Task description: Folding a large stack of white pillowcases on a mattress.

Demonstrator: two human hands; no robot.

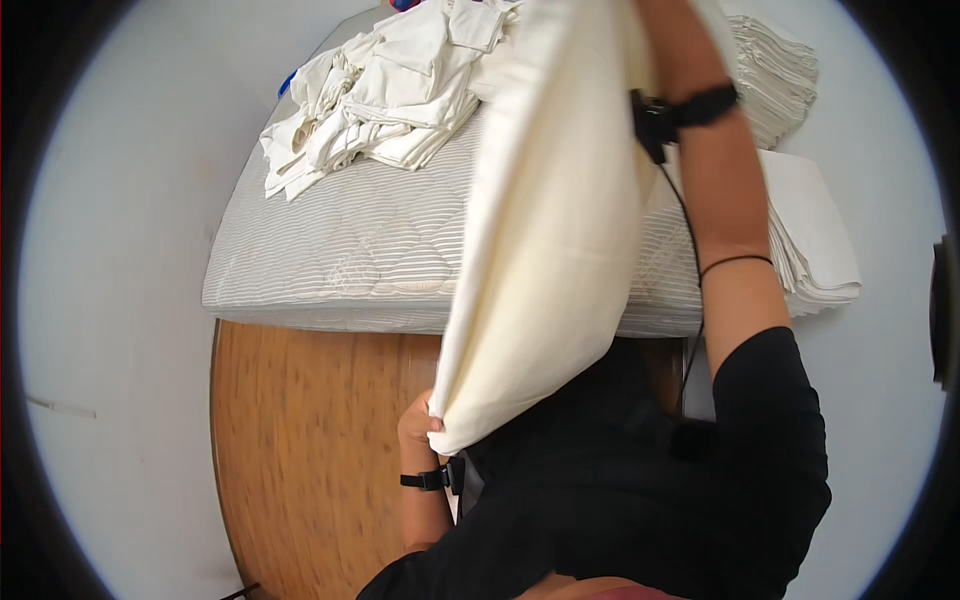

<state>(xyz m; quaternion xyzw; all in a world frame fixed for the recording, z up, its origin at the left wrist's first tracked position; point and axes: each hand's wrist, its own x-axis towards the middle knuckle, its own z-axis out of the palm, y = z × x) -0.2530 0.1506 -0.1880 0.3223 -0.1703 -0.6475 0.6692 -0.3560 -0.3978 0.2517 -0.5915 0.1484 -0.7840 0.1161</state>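
Note:
A large piece of cream cloth point(550, 240) stretches from the upper edge of the view down toward my body, with a long folded edge along its left side. At its lower corner, my left hand point(417, 418) is closed on the cloth, thumb pressed against it. My right arm reaches far forward along the cloth's right side. The back of my right hand point(668, 30) shows at the upper edge beside the cloth, and its fingers are out of sight. Each wrist wears a black strap with a small device.
A striped quilted mattress point(350, 235) lies in front of me. On its far left is a loose heap of cream cloth pieces point(400, 85). To the right stand a stack of folded cloth point(775, 80) and a nearer, flatter stack point(815, 220). Wooden flooring point(310, 440) shows below.

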